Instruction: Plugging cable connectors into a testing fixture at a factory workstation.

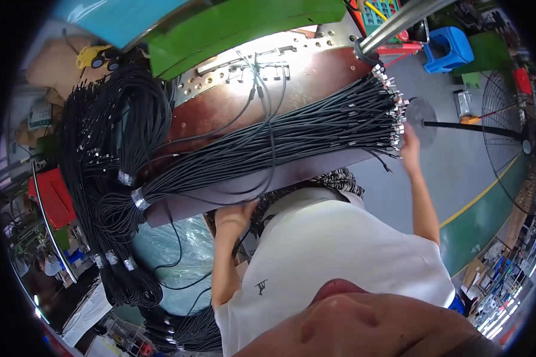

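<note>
A thick bundle of black cables [232, 156] lies across the bench before me. White and metal connectors [397, 113] fan out at its right end, and silver tape [139, 199] binds its left end. My right hand [409, 150] is up against the connector ends; its fingers merge with them, so their grip is unclear. My left hand [235, 216] is low at the bench's near edge, by my waist, with its fingers mostly hidden. Two or so loose cables [272, 143] loop from the lit metal fixture [268, 72] down over the bundle.
More taped black cable coils [116, 119] hang at the left, above clear plastic wrapping [184, 253]. A green machine panel [238, 33] overhangs the brown bench top [196, 119]. A metal pole [399, 27], a blue stool [449, 49] and a black stand fan [506, 132] are at the right.
</note>
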The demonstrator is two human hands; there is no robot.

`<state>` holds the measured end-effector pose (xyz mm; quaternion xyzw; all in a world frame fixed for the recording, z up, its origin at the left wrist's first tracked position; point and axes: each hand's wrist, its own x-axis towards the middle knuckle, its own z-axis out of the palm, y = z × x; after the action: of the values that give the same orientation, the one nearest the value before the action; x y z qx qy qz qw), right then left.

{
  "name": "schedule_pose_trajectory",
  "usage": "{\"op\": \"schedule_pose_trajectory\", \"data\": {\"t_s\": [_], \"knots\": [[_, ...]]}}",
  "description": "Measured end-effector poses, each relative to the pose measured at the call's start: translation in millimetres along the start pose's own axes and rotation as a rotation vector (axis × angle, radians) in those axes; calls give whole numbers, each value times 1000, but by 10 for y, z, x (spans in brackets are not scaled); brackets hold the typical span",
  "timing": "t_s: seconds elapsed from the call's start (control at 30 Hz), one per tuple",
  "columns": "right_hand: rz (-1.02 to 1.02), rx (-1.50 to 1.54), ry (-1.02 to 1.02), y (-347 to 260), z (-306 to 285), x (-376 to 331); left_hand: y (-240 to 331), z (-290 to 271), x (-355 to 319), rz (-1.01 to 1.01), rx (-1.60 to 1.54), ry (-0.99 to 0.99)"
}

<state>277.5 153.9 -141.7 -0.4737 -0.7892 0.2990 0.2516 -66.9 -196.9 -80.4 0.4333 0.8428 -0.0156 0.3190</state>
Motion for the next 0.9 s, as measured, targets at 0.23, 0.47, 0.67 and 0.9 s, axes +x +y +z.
{"op": "schedule_pose_trajectory", "data": {"t_s": [0.23, 0.47, 0.67, 0.9], "knots": [[-460, 37, -159, -1886, 48, 1129, 665, -1309, 8, 764, -459, 68], [-975, -726, -341, -2325, 1344, 1584, 1408, -1361, 1001, 1018, 132, 660], [-670, -273, -213, -2075, 534, 1454, -8, -2022, 1170, 502, 457, 419], [-89, 81, 261, -585, -513, 976, 20, -2189, 1093, 445, 456, 636]]}}
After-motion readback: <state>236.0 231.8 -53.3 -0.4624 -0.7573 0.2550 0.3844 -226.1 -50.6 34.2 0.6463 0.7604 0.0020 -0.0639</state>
